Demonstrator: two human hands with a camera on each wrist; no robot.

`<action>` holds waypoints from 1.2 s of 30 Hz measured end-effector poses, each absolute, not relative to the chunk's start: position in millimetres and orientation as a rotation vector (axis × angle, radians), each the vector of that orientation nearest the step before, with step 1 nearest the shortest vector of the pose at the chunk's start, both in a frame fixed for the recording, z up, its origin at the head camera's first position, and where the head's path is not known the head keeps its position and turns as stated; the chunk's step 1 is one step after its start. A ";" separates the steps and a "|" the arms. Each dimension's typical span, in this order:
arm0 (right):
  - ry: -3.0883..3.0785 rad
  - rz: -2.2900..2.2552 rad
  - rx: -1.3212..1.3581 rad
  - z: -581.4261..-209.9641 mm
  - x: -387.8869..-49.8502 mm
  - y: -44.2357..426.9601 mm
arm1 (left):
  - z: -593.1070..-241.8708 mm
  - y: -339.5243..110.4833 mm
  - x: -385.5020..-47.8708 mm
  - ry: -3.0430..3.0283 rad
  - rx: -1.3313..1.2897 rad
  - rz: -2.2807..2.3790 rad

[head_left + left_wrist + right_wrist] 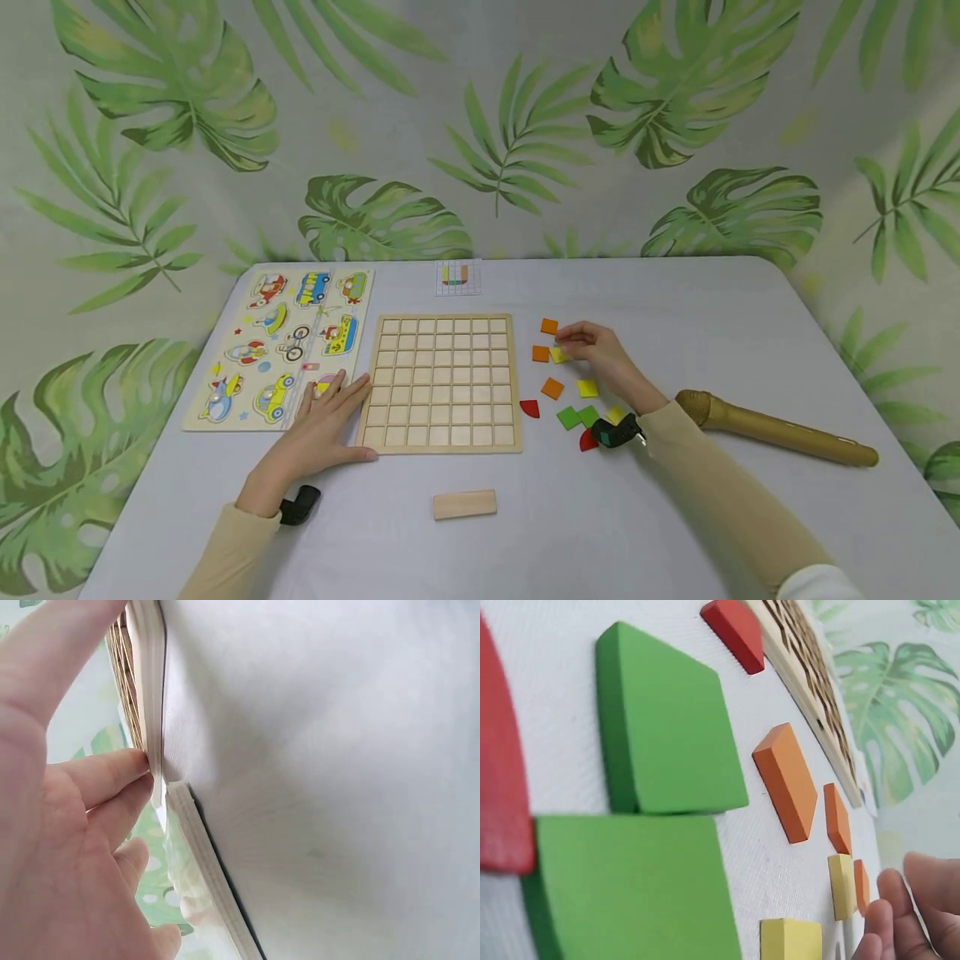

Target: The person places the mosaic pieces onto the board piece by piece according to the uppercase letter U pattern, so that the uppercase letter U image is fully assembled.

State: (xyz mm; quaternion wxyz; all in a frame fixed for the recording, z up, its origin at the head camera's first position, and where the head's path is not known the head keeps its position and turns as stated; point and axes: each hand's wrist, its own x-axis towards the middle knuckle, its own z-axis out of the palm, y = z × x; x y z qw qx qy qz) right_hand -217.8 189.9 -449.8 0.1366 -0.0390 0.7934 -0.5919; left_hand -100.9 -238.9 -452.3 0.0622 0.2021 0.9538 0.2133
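Observation:
A wooden grid board (444,383) lies mid-table. My left hand (318,429) rests with spread fingers at its left edge; in the left wrist view the fingertips of that hand (67,795) touch the board's side (154,697). My right hand (600,354) hovers at a yellow square (558,356), partly covering it, near an orange square (550,327). Seen from the right wrist, the fingers of the right hand (919,911) are bent beside an orange piece (862,887) and a yellow piece (842,887); whether they touch one, I cannot tell.
Green pieces (568,417), red quarter-rounds (530,408) and other squares lie right of the board. A vehicle puzzle (285,342) stands left, a pattern card (458,277) behind, a wooden block (465,505) in front, and a long brown stick-like object (780,429) at the right.

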 end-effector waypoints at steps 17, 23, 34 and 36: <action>2.650 -1.307 -0.111 -451.8 -217.2 178.3 | -453.4 -237.7 -100.7 2.896 0.603 0.641; 2.656 -1.291 -0.118 -447.1 -217.3 178.3 | -451.5 -235.7 -100.1 2.902 0.607 0.655; 2.489 -1.414 -0.034 -434.0 -217.8 175.5 | -451.9 -235.2 -100.5 2.931 0.628 0.612; 2.453 -1.447 -0.057 -430.6 -219.1 171.7 | -452.1 -235.7 -101.7 2.931 0.640 0.603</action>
